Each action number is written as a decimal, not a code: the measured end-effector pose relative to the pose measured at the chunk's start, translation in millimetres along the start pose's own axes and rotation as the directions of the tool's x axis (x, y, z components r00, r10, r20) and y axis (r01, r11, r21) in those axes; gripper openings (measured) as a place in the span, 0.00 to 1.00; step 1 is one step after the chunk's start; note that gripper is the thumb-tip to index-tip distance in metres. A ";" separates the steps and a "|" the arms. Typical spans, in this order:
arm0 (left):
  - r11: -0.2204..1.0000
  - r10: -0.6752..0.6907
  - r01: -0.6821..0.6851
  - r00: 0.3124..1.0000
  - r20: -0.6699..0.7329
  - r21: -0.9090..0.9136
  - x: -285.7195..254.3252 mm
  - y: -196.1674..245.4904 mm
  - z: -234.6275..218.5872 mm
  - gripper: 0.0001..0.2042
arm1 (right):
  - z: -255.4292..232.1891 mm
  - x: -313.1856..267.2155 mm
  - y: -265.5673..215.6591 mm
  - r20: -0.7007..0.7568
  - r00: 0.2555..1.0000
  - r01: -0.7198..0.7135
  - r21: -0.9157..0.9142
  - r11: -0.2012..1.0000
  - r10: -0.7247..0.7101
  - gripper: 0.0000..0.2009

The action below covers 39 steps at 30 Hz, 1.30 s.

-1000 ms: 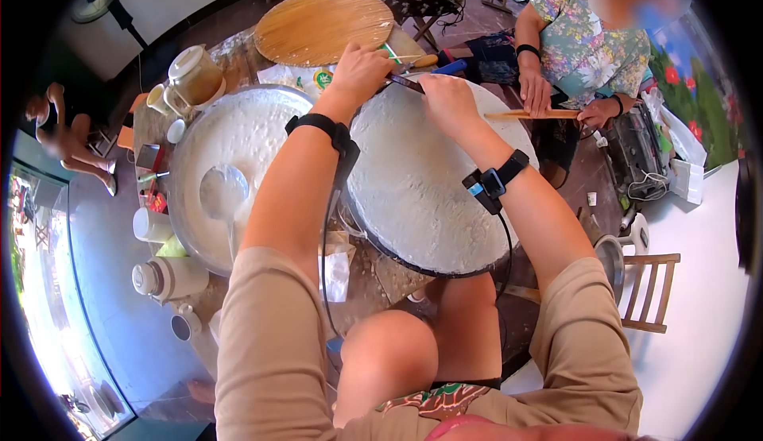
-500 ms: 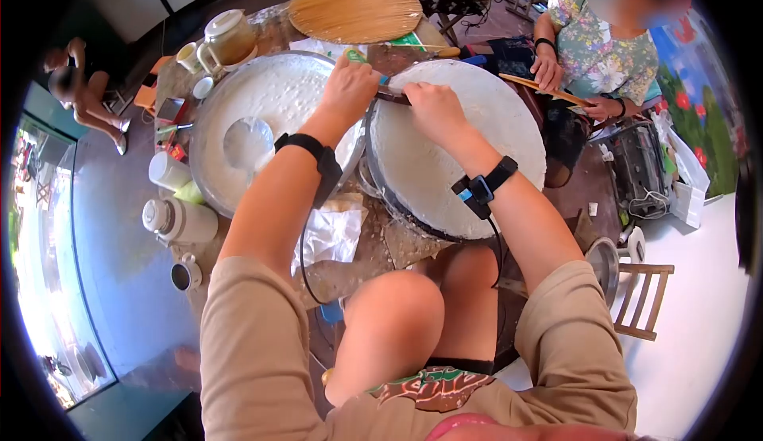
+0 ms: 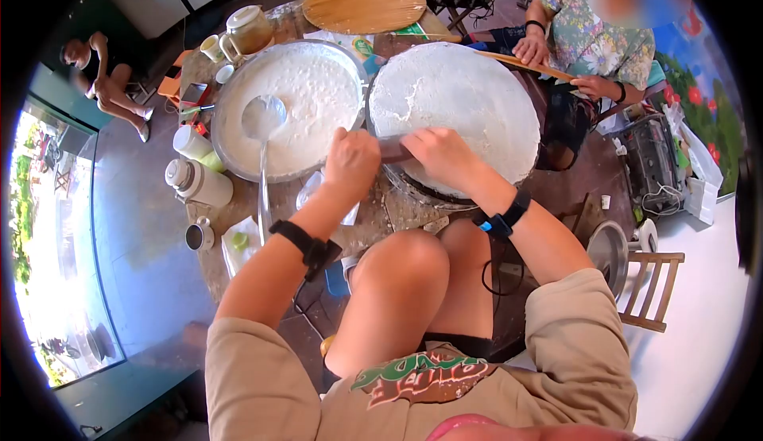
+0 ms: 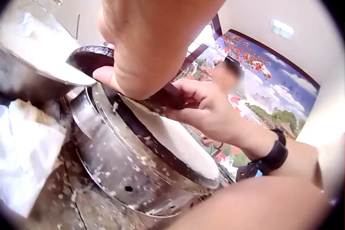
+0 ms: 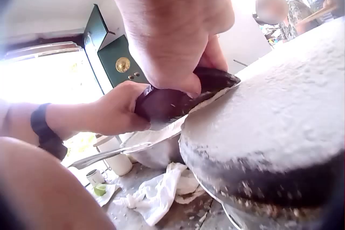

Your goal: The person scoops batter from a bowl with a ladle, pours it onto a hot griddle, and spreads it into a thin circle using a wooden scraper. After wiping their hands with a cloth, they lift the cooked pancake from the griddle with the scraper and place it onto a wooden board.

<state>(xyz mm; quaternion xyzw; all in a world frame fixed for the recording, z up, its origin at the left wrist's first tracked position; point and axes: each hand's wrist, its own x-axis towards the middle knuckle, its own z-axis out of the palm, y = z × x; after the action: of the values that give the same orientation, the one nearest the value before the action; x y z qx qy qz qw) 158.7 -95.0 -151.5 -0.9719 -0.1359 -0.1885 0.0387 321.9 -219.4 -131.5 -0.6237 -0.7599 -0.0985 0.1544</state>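
Observation:
Both hands grip a dark, curved-edged scraper (image 3: 391, 150) at the near left rim of a round griddle. My left hand (image 3: 354, 160) holds one end, my right hand (image 3: 439, 153) the other. A white layer (image 3: 469, 99) covers the griddle top, with a ragged ridge near its upper left. In the right wrist view the scraper (image 5: 164, 103) meets the rim, a pale strip along its lower edge. The left wrist view shows the thumb of my left hand (image 4: 143, 57) on the scraper (image 4: 86, 60), and the fingers of my right hand (image 4: 210, 108) pinching its other end.
Left of the griddle, a wide pan of white batter (image 3: 318, 83) holds a metal ladle (image 3: 265, 115). A teapot (image 3: 249, 29), a flask (image 3: 199, 183) and a mug (image 3: 200, 235) line the table's left side. A round woven board (image 3: 364, 4) lies behind; a seated person (image 3: 596, 28) holds a wooden stick.
Both hands have brought the scraper from the griddle's far left edge toward my body, to the near left rim. A ragged ridge now shows on the white layer.

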 end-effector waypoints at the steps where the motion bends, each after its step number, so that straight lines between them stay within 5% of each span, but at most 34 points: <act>1: 1.000 0.013 -0.013 1.000 0.011 0.000 -5.2 11.8 -6.3 0.02 | -4.2 -10.5 -4.8 0.005 1.000 -0.004 0.003 1.000 0.004 0.06; 14: 0.972 0.229 -0.217 0.960 0.162 -0.090 -11.3 109.8 -39.4 0.01 | -59.4 -123.8 -29.2 -0.033 0.991 -0.128 0.095 0.987 0.132 0.12; 19: 0.959 0.282 -0.278 0.956 0.081 -0.056 61.0 88.4 -45.0 0.03 | -70.5 -119.4 3.7 -0.132 0.931 -0.321 0.152 0.935 0.341 0.11; 28: 0.961 0.273 -0.274 0.961 0.034 0.026 241.3 31.4 34.5 0.07 | -42.6 -46.5 164.9 -0.216 0.853 -0.473 0.068 0.879 0.475 0.10; 33: 0.970 0.242 -0.242 0.970 0.007 -0.020 266.8 31.7 81.0 0.07 | -25.7 -42.4 202.6 -0.154 0.830 -0.547 -0.041 0.836 0.536 0.10; 39: 0.940 0.329 -0.327 0.944 0.001 -0.096 249.8 9.6 87.9 0.06 | -14.0 -32.2 179.6 -0.145 0.877 -0.473 -0.098 0.876 0.457 0.06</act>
<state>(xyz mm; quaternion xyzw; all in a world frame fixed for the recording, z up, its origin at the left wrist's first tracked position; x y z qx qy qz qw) 415.5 -30.7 -139.0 -0.9832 0.0366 -0.1772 0.0222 504.8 -217.4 -137.7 -0.7900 -0.5690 -0.1446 0.1768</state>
